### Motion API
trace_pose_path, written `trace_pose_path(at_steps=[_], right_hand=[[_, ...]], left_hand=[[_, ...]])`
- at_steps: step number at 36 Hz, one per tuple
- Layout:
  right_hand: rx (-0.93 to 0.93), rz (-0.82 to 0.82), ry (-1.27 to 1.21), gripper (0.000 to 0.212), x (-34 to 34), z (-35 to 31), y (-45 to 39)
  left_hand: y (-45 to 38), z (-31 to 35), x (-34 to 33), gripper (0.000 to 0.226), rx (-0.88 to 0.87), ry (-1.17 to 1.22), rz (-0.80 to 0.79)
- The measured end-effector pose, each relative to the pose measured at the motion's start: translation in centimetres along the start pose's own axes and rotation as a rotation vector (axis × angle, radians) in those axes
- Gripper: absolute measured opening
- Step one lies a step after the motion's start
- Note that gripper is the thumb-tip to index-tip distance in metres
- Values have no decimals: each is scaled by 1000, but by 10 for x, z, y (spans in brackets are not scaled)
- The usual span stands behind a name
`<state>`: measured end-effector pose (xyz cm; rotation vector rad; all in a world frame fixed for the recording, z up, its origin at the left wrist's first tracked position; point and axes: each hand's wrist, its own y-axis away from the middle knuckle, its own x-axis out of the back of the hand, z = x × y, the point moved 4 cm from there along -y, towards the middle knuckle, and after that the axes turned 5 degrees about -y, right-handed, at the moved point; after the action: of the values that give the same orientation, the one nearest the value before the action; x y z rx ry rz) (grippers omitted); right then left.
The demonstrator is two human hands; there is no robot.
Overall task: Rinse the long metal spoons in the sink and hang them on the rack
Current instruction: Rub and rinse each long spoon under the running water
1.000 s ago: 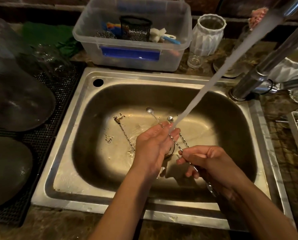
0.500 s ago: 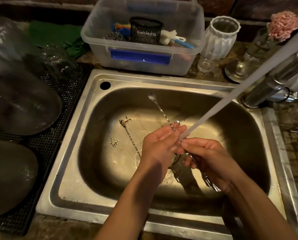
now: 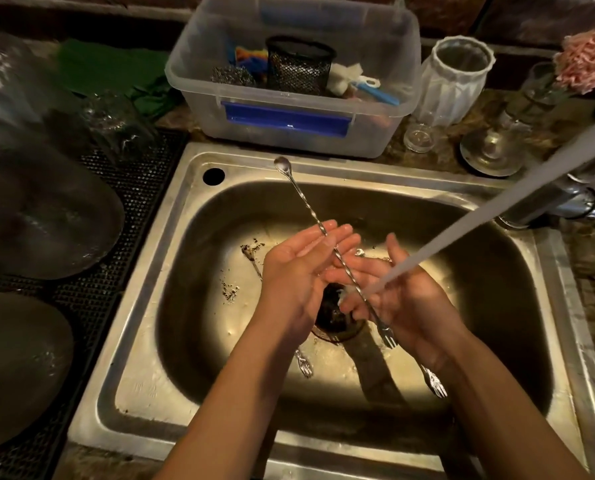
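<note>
A long twisted metal spoon [image 3: 306,202] slants over the sink [image 3: 185,271], its bowl near the far rim and its forked end low by my right palm. My left hand [image 3: 299,271] and my right hand [image 3: 407,299] press it between them, fingers stretched out. The tap's water stream [image 3: 479,230] lands on the spoon's shaft and my right fingers. A second spoon [image 3: 434,382] shows its forked end under my right wrist; I cannot tell if it is held. A third spoon [image 3: 304,367] lies on the sink floor, its dirty bowl at the left.
The drain [image 3: 334,313] sits under my hands, with crumbs left of it. Behind the sink stand a plastic bin [image 3: 289,116] of scrubbers, a white vase [image 3: 452,81] and glasses. The tap's base [image 3: 559,199] is at the right. Glass dishes rest on a black mat [image 3: 116,209] at the left.
The held spoon slid away from me, its bowl rising from mid-sink to the far rim. Both hands opened from a pinch to flat palms around the shaft.
</note>
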<state>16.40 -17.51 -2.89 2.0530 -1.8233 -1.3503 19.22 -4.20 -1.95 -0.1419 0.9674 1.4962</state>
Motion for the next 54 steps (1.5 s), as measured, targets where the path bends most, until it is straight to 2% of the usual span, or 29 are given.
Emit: trace_pose_path(at_steps=[8,14,22,31,40,54], right_hand=[[-31,-3,-19,71,-1,-3,-5],[-15,-11,-173,69,-2,-4,-9],[-104,-109,-231,74,-6,3,-11],[-124,-120,-231,77,-11,10,-14],[-146,-67,-168,79,-3,16,-11],[-11,125,-265,68,-2,6,-9]], left_hand=[[-12,12,13,24,-35,0,18],[-18,25,18,28,-71,6,44],[-20,35,26,27,-72,-26,58],[-21,37,34,26,-94,-56,65],[-18,25,43,31,-70,-1,80],[-16,9,32,29,-93,132,66]])
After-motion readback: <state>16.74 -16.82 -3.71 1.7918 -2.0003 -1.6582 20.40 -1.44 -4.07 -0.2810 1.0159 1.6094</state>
